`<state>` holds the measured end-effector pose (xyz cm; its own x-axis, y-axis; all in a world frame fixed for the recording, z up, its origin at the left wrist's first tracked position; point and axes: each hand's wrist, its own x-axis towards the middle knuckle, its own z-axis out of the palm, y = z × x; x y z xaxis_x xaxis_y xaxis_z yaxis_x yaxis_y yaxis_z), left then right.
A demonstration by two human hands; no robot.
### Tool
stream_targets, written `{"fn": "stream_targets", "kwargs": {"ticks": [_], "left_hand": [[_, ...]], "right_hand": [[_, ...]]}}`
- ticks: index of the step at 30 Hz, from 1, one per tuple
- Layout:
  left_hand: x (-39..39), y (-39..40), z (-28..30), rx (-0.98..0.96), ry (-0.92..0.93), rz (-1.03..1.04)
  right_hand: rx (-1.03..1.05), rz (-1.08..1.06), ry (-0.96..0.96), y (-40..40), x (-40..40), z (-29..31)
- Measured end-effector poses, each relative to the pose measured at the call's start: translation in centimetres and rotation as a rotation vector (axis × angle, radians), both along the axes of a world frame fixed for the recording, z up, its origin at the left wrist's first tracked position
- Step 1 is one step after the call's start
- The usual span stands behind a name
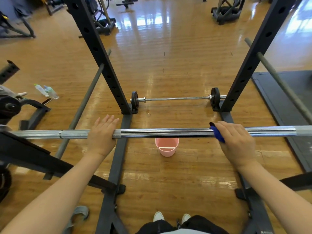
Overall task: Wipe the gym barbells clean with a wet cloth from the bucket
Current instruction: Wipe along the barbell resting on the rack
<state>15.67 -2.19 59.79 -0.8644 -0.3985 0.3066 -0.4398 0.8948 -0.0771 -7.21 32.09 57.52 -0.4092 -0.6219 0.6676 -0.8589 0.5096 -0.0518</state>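
A chrome barbell runs left to right across the rack at waist height. My left hand rests on top of it left of centre, fingers straight and spread forward. My right hand wraps a blue cloth around the bar right of centre; only the cloth's left edge shows beyond my fingers. A pink bucket stands on the wooden floor below the bar, between my hands. A second barbell with small black plates lies on the floor farther ahead.
Two black rack uprights rise ahead, with base rails on the floor by my feet. Grey safety bars slant on both sides. Water bottles and a phone lie at left. A dark mat is at right.
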Motion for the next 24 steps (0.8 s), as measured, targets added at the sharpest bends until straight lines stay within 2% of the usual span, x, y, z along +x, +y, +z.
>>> {"fn": "stream_targets", "kwargs": {"ticks": [3, 11, 14, 18, 24], "left_hand": [[-0.1, 0.3, -0.1, -0.029, -0.019, -0.018], [-0.9, 1.2, -0.4, -0.003, 0.035, -0.011], [-1.0, 1.3, -0.3, -0.004, 0.029, -0.009], [-1.1, 1.4, -0.3, 0.016, -0.001, 0.034], [-1.1, 1.8, -0.1, 0.017, 0.009, 0.078]], "right_hand": [[-0.076, -0.071, -0.036, -1.0, 1.1, -0.2], [0.002, 0.083, -0.026, -4.7, 3.0, 0.1], [0.046, 0.125, 0.017, -1.8, 0.8, -0.1], [0.016, 0.037, 0.061, 3.0, -2.1, 0.3], [0.01, -0.111, 0.022, 7.1, -4.6, -0.1]]}}
